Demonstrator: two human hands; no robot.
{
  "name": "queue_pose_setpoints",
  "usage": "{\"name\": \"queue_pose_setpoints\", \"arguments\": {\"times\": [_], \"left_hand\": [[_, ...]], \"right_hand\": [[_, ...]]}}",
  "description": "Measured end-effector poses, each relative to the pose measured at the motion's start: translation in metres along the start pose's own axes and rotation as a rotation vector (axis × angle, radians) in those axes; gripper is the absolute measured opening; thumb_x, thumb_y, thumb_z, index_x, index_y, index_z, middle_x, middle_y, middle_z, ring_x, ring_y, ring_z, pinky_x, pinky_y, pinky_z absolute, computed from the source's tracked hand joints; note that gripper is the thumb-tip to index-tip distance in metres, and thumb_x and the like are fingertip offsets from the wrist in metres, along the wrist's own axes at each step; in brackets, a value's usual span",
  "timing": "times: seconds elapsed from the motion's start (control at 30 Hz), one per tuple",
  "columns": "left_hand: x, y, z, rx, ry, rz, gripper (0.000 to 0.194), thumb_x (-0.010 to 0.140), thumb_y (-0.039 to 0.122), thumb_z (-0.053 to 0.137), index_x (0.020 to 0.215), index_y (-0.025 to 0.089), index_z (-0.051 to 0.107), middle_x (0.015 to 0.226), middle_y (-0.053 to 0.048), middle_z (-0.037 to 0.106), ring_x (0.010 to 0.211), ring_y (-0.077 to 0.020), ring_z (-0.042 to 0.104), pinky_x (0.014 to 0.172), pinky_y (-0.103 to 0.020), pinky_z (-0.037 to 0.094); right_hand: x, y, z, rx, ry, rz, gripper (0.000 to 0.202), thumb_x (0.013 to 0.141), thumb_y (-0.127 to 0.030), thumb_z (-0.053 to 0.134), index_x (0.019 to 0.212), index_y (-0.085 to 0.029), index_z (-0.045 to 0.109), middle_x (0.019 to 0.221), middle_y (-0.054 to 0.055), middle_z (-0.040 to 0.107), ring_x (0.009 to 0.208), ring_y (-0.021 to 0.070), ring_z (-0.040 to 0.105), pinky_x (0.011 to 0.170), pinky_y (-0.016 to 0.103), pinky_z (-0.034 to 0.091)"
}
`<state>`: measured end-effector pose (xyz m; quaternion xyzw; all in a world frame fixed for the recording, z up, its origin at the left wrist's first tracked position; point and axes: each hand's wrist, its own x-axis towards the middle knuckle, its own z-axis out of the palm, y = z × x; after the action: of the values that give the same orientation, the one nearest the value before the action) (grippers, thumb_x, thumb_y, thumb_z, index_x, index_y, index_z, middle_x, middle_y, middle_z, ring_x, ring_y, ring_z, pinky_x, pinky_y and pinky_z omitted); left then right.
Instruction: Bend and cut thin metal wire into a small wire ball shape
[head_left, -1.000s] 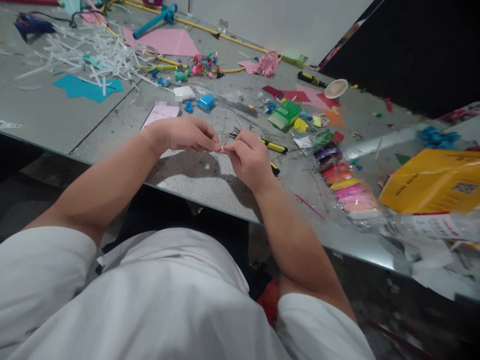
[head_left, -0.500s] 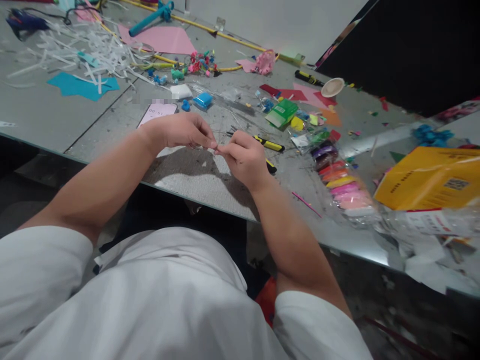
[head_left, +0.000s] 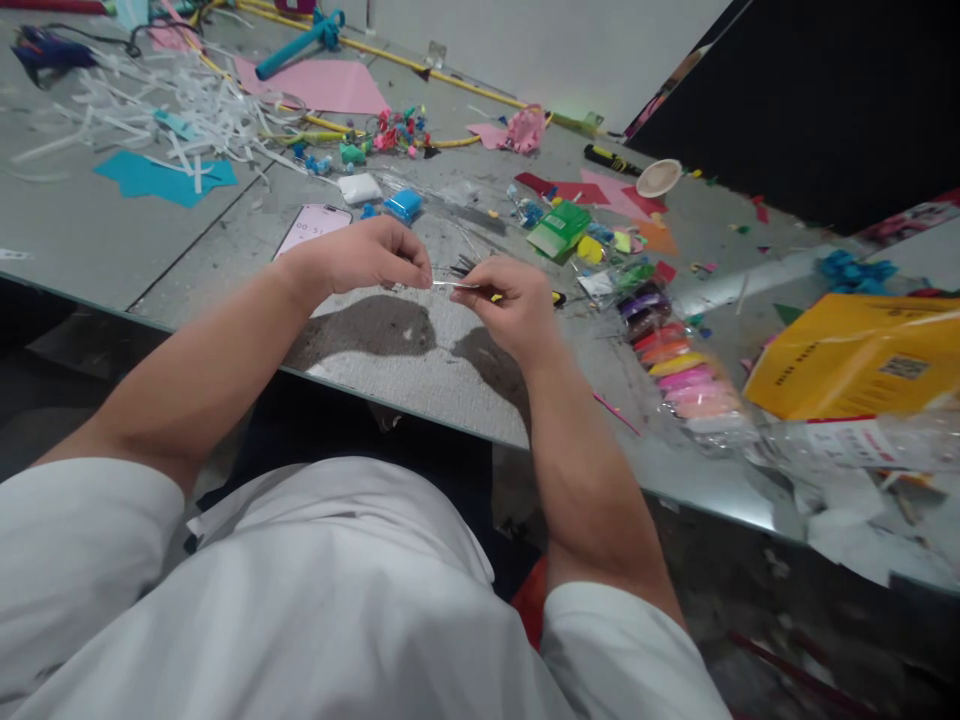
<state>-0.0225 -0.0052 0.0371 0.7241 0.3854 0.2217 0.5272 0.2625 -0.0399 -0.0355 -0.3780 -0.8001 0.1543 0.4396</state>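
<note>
Between my two hands runs a thin, pale strip or wire (head_left: 445, 284), too small to name surely. My left hand (head_left: 379, 255) pinches its left end with thumb and forefinger. At the other end my right hand (head_left: 514, 300) is closed in a pinch, its curled fingers partly hiding the strip. Both hands hover above the grey table (head_left: 367, 345), their shadows falling on it. Just behind my right hand lie dark pointed tool tips (head_left: 463, 266), and a yellow-and-black handle shows partly past it. A phone (head_left: 311, 225) with a timer rests behind my left wrist.
White clay (head_left: 360, 188) and a blue clay packet (head_left: 403, 204) lie beyond my hands. A green packet (head_left: 559, 230), a row of coloured clay packs (head_left: 686, 375) and a yellow bag (head_left: 862, 355) are to the right. Shredded white paper (head_left: 202, 110) covers the back left.
My right hand has drawn a little to the right, away from my left fingertips. The thin strip now shows stretched in the gap between them. My left hand has barely moved.
</note>
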Motion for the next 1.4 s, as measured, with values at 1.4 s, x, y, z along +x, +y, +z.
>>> {"name": "queue_pose_setpoints", "arguments": {"times": [1.4], "left_hand": [[0.008,-0.020,-0.008,-0.272,-0.014,-0.001,0.030,0.092,0.014,0.108,0.078,0.017,0.082,0.071,0.002,0.059,0.062,-0.0082,0.049,0.065,-0.028,0.037]], "right_hand": [[0.006,-0.030,0.008,0.564,0.069,0.442,0.072,0.078,-0.093,0.110,0.087,-0.024,0.090,0.082,0.006,0.088,0.067,0.0165,0.069,0.056,0.032,0.057]]}}
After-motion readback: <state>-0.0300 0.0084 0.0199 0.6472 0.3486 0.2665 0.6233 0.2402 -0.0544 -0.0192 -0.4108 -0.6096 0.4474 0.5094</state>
